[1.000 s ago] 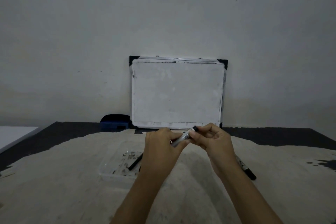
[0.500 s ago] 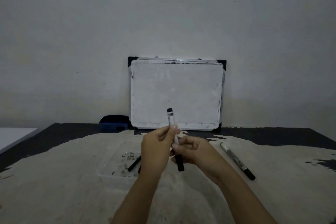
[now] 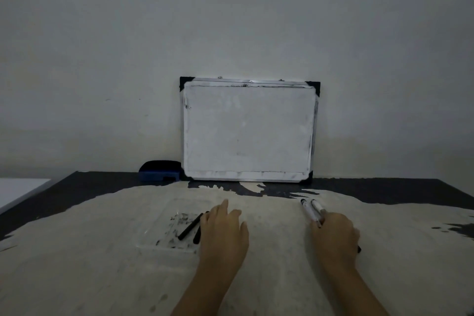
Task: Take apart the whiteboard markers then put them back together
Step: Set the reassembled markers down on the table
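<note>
the left hand [image 3: 222, 231], fingers loosely spread and empty, hovers at the tray's [image 3: 154, 236] right edge; two black parts [image 3: 190, 226] lie just left of it, slanting away rightward. the right hand [image 3: 334, 235] rests on two markers [image 3: 311, 210]; its grip is hidden.

White whiteboard [image 3: 248, 131] (black corners), blue eraser [image 3: 159, 175], black caps [image 3: 190, 226].

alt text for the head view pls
Two bare hands rest on a worn table: the right hand lies over two markers, the left hand reaches toward black pieces in a clear tray. A whiteboard leans against the wall.
</note>
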